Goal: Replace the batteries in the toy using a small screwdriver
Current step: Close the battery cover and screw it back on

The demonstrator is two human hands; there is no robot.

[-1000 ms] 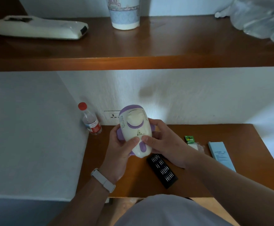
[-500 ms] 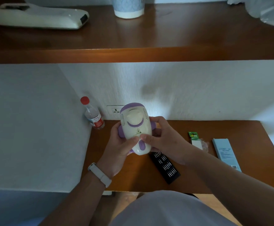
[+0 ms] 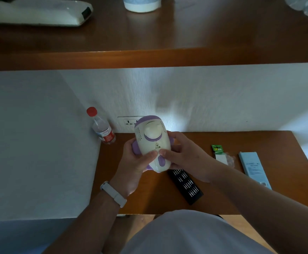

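While left hand [image 3: 133,169] and right hand [image 3: 184,158] both grip it, thumbs meeting on its panel, white-purple toy [image 3: 152,143] is held above desk [image 3: 259,198] near back edge. Open black bit case [image 3: 186,186], rows of bits inside, lies under the hands toward front edge. Capped bottle [image 3: 101,128] at back-left corner, contents unclear. Battery pack [image 3: 219,154] and blue box [image 3: 254,169] toward right edge

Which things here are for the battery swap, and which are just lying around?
For the job: toy, gripped by left hand and right hand; black bit tray; green battery pack.
Lying about: water bottle; cup and white device on shelf; blue box, purpose unclear.
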